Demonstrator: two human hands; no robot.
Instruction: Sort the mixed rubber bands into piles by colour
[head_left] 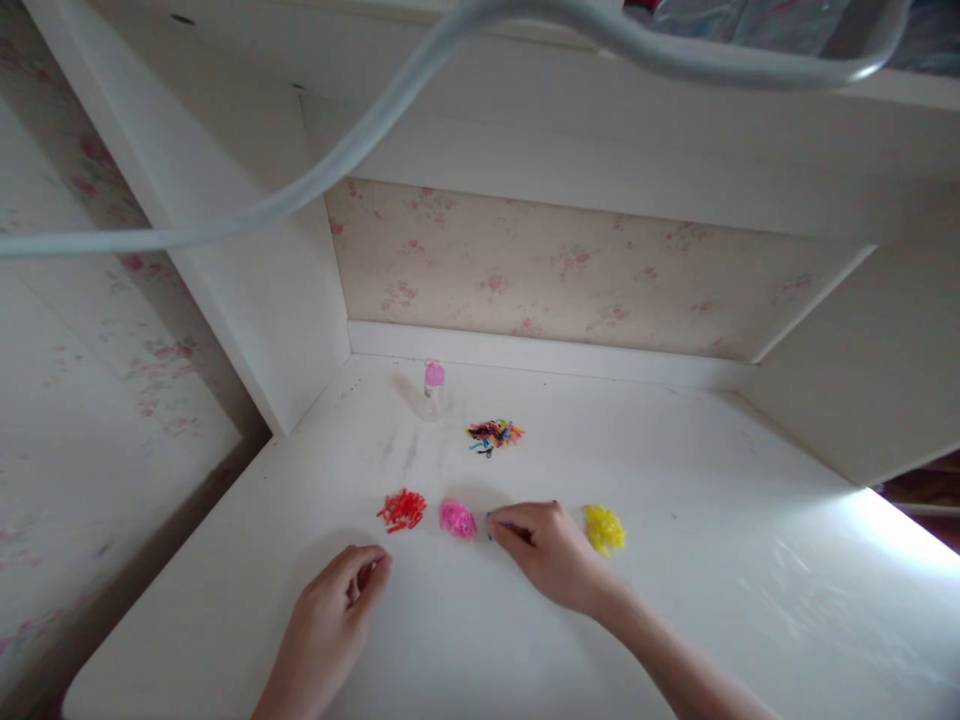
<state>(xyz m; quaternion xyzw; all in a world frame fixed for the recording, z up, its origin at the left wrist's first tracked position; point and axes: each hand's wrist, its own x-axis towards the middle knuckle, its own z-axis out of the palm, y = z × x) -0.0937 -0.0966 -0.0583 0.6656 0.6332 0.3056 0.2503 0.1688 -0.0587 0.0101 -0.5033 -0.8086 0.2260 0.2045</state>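
My right hand point(551, 550) is closed in a pinch over the white desktop, between the pink pile and the yellow pile. Bits of blue rubber band point(489, 528) show at its fingertips; how many there are, I cannot tell. My left hand point(341, 595) rests lower left with thumb and forefinger drawn together; anything between them is hidden. Just beyond it lies a pile of red rubber bands point(403, 510). Small pink rubber bands point(457, 519) are heaped beside the red ones, and yellow rubber bands point(604, 529) lie right of my right hand. Farther back is a mixed-colour pile point(495, 434).
A small clear bottle with a pink cap point(433, 375) stands on the desktop point(712, 600) behind the piles. White side panels and a back ledge point(540, 352) bound the desk. A pale cable point(337, 160) crosses overhead beneath a shelf holding clear containers point(780, 22).
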